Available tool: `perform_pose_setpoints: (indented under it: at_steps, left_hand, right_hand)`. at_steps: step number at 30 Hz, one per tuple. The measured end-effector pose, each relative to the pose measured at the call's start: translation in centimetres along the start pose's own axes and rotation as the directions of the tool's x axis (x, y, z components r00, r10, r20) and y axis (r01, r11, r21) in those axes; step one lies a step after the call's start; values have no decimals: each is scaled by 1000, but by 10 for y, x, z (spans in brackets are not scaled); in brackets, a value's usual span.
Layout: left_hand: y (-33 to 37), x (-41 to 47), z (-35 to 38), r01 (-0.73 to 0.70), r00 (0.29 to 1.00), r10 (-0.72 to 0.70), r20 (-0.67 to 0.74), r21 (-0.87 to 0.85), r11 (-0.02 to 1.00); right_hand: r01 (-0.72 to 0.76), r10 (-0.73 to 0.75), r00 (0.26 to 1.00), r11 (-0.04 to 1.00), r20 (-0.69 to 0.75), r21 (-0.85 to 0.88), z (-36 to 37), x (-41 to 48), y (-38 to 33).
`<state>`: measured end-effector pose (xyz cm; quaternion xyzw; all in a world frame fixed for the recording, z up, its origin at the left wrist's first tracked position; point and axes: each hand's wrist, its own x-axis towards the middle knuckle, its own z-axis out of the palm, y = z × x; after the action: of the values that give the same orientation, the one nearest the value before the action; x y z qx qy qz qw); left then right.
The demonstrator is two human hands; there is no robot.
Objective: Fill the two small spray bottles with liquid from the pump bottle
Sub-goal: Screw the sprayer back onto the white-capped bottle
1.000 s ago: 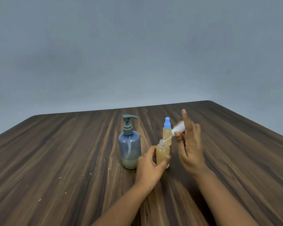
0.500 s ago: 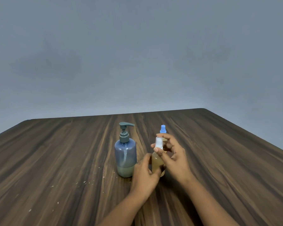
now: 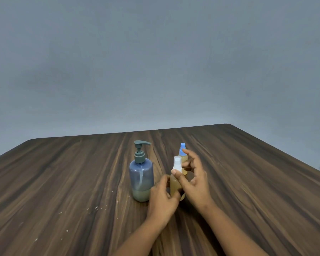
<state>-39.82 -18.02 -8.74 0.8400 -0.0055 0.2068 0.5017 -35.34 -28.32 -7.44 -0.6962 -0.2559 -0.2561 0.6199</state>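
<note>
A blue-grey pump bottle (image 3: 141, 177) stands mid-table, with a low layer of pale liquid at its bottom. Just right of it stands a small amber spray bottle (image 3: 174, 184); my left hand (image 3: 162, 200) grips its body from the near side. Its white spray cap (image 3: 177, 164) sits on the neck, and my right hand (image 3: 193, 179) pinches that cap with thumb and fingers. Behind it, a second small amber spray bottle (image 3: 183, 157) with a blue cap stands upright, partly hidden by my right fingers.
The dark wood table (image 3: 63, 182) carries small white specks left of the bottles. Its far edge and rounded right corner lie behind the bottles, with a grey wall beyond. A pale object shows at the far right frame edge.
My right hand brought the white spray cap down from beside the bottle onto its neck and now pinches it there. My left hand kept its grip on the bottle.
</note>
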Motion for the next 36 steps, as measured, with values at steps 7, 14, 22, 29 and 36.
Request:
perform_pose_setpoints:
  at_steps: [7,14,22,29,36]
  left_hand:
    - [4,0,-2,10,1000,-10,-6,5,1000]
    - [5,-1,-2,-10,1000,10,-8,7,1000]
    - [7,-3,-3,-31,1000,31,-1,10,999]
    - [1,0,-2,-38,999,39,-30,20,999]
    - [5,-1,0,-79,995,81,-64,35,996]
  right_hand:
    - [-80,75,996,992,58,100,4,-1,0]
    - [-69,70,997,994,-13,81,4,1,-1]
    - [-90,86,996,987,36,129,2,2,0]
    - [-89,76,993,986,94,143,1,-1,-5]
    - [-75,75,997,995,-6,58,3,1,-1]
